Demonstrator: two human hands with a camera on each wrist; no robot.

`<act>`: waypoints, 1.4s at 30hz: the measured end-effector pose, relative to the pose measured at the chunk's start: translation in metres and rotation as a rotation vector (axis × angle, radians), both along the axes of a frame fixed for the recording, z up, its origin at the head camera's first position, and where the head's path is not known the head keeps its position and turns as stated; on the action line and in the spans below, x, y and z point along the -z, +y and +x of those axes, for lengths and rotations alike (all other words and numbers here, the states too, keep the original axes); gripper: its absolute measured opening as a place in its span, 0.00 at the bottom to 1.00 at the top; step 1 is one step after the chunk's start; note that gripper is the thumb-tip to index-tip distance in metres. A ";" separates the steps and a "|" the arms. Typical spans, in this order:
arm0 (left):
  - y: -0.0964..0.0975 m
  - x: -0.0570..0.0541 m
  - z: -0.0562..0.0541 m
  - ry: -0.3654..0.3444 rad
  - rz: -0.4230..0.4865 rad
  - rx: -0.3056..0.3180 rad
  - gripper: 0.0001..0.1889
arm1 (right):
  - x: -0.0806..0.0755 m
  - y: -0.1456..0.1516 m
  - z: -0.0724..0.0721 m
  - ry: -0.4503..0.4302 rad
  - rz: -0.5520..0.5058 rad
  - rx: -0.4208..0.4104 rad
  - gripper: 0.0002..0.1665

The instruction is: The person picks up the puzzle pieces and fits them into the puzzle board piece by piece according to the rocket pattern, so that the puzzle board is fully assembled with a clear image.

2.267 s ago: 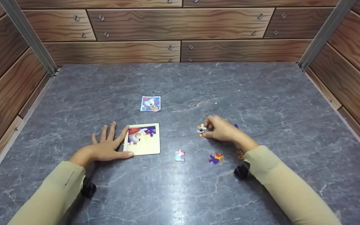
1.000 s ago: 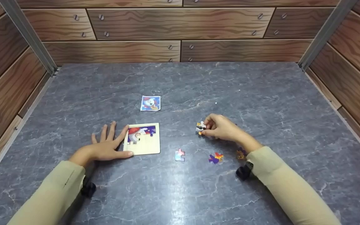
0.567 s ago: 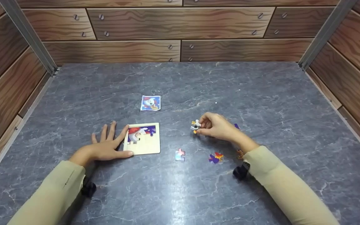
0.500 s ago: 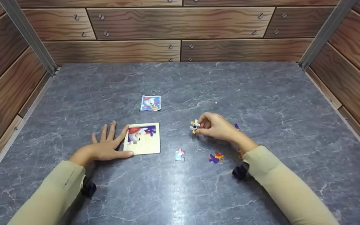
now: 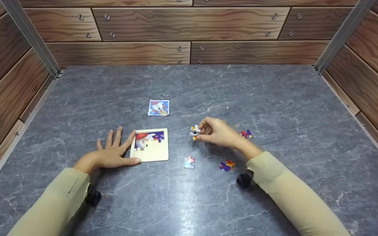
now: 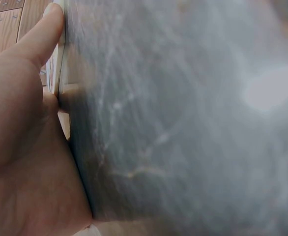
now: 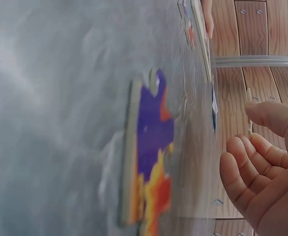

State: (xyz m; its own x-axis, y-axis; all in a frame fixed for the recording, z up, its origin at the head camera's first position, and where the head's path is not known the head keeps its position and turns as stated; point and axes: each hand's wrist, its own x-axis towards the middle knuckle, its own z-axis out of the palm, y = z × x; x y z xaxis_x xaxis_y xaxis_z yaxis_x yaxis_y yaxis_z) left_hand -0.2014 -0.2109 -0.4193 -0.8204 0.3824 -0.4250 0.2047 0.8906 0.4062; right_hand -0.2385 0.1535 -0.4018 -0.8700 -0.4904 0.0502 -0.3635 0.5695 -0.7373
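By the fingers of the right hand, a white, grey and orange puzzle piece is pinched against the thumb, only a narrow gap being left between the tips. The piece is held right of the puzzle board, well apart from it. Its printed face is shown in the head view; in the right wrist view it is seen edge-on as a thin sliver, raised above the table, and the other fingers are seen curled toward the palm. There, the pale wooden edge of the purple and orange piece is also revealed.

The right edge of the held piece is covered by the fingertips. In the left wrist view the board's picture cannot be made out, and much of the tabletop is blurred. The red and purple piece is seen just beside the right wrist.

The left hand is laid flat with its fingers spread and nothing gripped; the board's left side is touched by the forefinger and its near left corner by the thumb. Both forearms are extended from the near side.
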 end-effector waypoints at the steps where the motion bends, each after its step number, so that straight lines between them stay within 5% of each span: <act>1: 0.000 0.000 0.000 0.001 0.000 0.001 0.54 | 0.000 -0.002 0.000 -0.003 -0.003 -0.004 0.18; 42: 0.001 0.002 -0.001 -0.002 -0.042 -0.011 0.55 | -0.004 -0.089 0.006 0.030 0.014 -0.199 0.15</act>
